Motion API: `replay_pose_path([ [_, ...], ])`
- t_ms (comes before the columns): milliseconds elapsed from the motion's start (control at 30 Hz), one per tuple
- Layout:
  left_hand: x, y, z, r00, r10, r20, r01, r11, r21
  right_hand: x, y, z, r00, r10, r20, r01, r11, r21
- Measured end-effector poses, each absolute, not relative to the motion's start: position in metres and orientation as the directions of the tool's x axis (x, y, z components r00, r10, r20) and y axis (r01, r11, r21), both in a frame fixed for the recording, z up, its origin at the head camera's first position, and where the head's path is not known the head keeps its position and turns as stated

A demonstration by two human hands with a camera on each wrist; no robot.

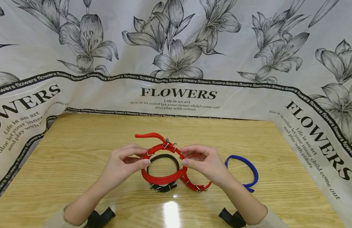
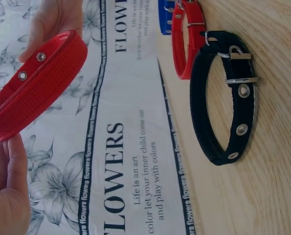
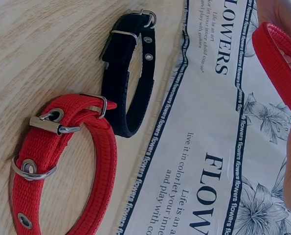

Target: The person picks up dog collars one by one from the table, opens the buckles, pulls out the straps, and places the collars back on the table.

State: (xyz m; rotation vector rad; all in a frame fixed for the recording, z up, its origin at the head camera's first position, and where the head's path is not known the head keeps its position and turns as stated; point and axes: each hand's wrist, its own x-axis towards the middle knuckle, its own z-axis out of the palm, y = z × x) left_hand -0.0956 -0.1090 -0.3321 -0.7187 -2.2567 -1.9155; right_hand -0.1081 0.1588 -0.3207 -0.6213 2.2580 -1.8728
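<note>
Both hands hold up a red collar (image 1: 163,180) with a metal buckle and rings, raised above the table. My left hand (image 1: 125,161) pinches its left side between thumb and fingers. On the opposite side my right hand (image 1: 202,160) pinches it the same way. The strap's loose end sticks out to the upper left past the buckle. Beneath the held collar, a black collar (image 2: 201,107) with metal eyelets stands on its edge on the table. Beside it is a second red collar (image 3: 103,161), buckled into a loop and partly hidden by my right hand in the head view.
A blue collar (image 1: 254,172) lies on the wooden table (image 1: 79,136) to the right of my right hand. A white cloth (image 1: 178,95) with printed flowers and lettering stands around the back and sides. Black straps (image 1: 100,218) show near both forearms.
</note>
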Motion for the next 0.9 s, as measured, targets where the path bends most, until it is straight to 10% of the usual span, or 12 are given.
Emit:
replay_pose_path([
  [900, -0.0952, -0.1097, -0.3354, -0.907, 0.321, 0.271, 0.310, 0.076, 0.948, -0.1081, 0.1571, -0.3234, -0.904, -0.379, 0.195, -0.261, 0.130, -0.956],
])
